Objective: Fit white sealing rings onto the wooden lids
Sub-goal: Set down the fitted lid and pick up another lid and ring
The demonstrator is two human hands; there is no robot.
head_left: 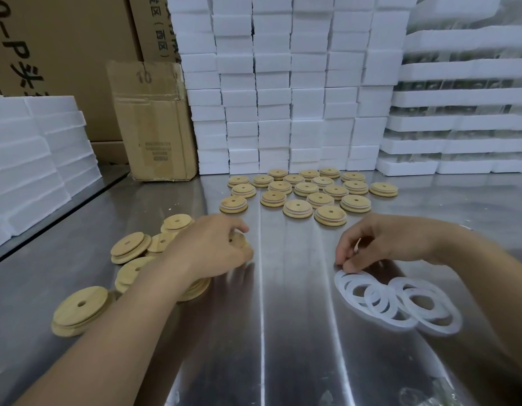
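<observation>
My left hand (213,247) grips a round wooden lid (238,240) just above the steel table, at the right edge of a loose pile of bare wooden lids (128,247). One more bare lid (81,310) lies nearer to me on the left. My right hand (371,244) pinches a white sealing ring (356,246) at the far edge of a small heap of white rings (397,300) lying flat on the table. Farther back, several lids with white rings fitted (309,190) sit in rows.
A shiny steel table (283,332) carries everything. Stacked white foam boxes (283,83) wall off the back and right. More foam slabs (34,148) lie at the left. A worn cardboard box (154,121) stands at back left, before larger cartons.
</observation>
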